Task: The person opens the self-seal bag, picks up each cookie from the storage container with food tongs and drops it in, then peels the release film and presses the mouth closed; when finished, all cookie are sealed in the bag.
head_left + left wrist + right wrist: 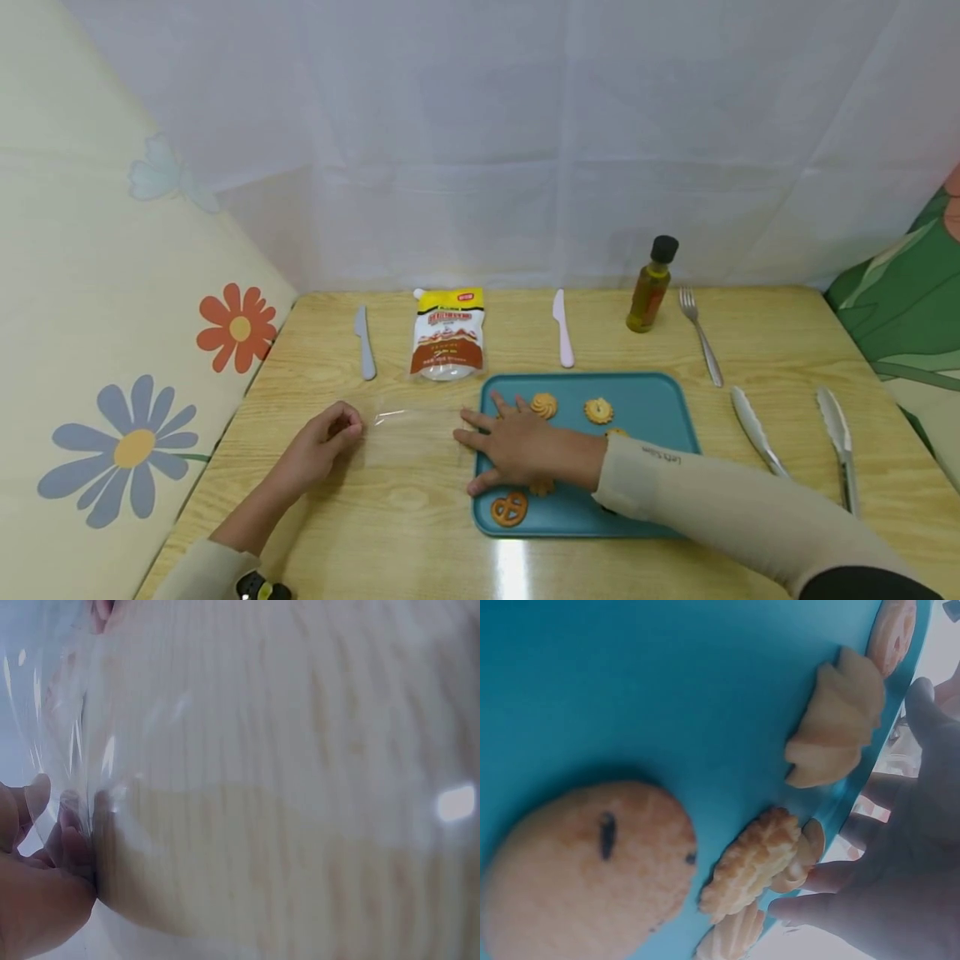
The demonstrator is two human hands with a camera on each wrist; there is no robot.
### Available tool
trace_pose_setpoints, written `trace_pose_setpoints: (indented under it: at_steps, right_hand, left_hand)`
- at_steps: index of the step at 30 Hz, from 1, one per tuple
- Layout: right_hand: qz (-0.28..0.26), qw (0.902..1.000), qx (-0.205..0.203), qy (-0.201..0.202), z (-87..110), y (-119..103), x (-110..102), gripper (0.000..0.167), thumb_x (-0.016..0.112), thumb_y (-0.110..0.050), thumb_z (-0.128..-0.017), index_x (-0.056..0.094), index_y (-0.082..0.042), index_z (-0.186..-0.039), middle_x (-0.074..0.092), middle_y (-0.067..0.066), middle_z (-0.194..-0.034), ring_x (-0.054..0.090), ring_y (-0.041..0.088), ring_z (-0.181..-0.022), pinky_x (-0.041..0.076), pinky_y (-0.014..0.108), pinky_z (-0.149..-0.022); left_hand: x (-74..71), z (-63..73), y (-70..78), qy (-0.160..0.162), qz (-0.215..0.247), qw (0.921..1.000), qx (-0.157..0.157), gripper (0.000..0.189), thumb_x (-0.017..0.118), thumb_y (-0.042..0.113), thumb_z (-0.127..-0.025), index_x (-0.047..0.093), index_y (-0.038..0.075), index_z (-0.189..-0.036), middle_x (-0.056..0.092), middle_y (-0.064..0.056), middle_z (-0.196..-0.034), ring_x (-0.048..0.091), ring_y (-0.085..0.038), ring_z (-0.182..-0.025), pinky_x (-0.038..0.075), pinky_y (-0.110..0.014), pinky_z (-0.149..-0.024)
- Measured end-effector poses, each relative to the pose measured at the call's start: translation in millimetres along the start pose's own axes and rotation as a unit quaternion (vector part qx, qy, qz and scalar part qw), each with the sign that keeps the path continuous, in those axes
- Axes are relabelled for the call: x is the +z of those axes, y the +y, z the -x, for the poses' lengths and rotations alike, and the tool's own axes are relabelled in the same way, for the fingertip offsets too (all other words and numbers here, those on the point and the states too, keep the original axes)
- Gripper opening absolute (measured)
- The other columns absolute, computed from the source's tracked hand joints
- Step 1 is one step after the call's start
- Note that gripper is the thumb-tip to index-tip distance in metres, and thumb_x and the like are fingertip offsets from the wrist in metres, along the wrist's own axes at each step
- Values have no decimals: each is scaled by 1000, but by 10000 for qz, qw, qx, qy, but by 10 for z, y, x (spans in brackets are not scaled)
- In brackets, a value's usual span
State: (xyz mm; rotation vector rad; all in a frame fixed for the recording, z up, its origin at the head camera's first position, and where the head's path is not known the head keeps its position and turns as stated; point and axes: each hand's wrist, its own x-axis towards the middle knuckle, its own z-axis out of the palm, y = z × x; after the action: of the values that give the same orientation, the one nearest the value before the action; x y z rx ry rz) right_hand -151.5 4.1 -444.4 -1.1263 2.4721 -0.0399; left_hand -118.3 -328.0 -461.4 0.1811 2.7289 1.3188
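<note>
A piece of clear plastic film (pixel 416 442) lies between the hands, glossy along its far edge. My left hand (pixel 318 450) pinches its left end between thumb and fingers; the left wrist view shows the transparent film (pixel 180 712) bulging around them. My right hand (pixel 517 442) spreads its fingers over the left rim of a blue tray (pixel 585 523), fingertips at the film's right end. A pretzel (pixel 509 508), a swirled cookie (pixel 543 406) and a scalloped cookie (pixel 598 410) sit on the tray. The right forearm hides part of it. A round cookie (pixel 592 870) looms large in the right wrist view.
Along the back stand or lie a grey knife (pixel 365 343), a spouted pouch (pixel 447 335), a pink knife (pixel 562 329), an oil bottle (pixel 650 292) and a fork (pixel 701 337). Tongs (pixel 840 442) lie right of the tray, partly behind the right sleeve.
</note>
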Motion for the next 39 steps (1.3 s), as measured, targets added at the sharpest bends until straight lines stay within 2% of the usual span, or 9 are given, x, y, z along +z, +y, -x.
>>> trace_pose_setpoints:
  at_steps: [8,17,28,39]
  right_hand:
    - [-137,9998,-98,84,6,26,-5,83,50,-74,-93,27,-37,-163,14,-8,-172,10,44,-156,18,63,-121]
    - [-300,9987,-193,370,130,72,-59,86,54,-72,-93,27,-32,-164,15,-4,-172,13,40,-156,20,65,-120]
    - [-1054,9881,65,1115,709,449,-43,86,65,-61,-93,32,-24,-163,21,4,-171,10,45,-155,20,74,-114]
    - [-1163,9757,500,1788,1342,767,129,84,71,-52,-93,37,-15,-161,28,15,-168,19,53,-151,25,77,-109]
  left_hand:
    - [6,-2,12,-32,167,9995,-255,8,53,7,-108,56,0,-107,54,-9,-96,50,-15,-84,44,-27,-69]
    - [9,0,27,-12,221,9994,-251,7,54,6,-107,57,0,-107,55,-9,-96,50,-15,-82,44,-27,-67]
    - [-6,-10,4,-95,213,9989,-418,7,53,7,-107,57,1,-109,55,-11,-99,51,-17,-85,45,-27,-68]
    - [-8,-9,-8,-193,409,9976,-517,9,54,8,-107,57,0,-111,54,-11,-98,51,-19,-84,45,-28,-67]
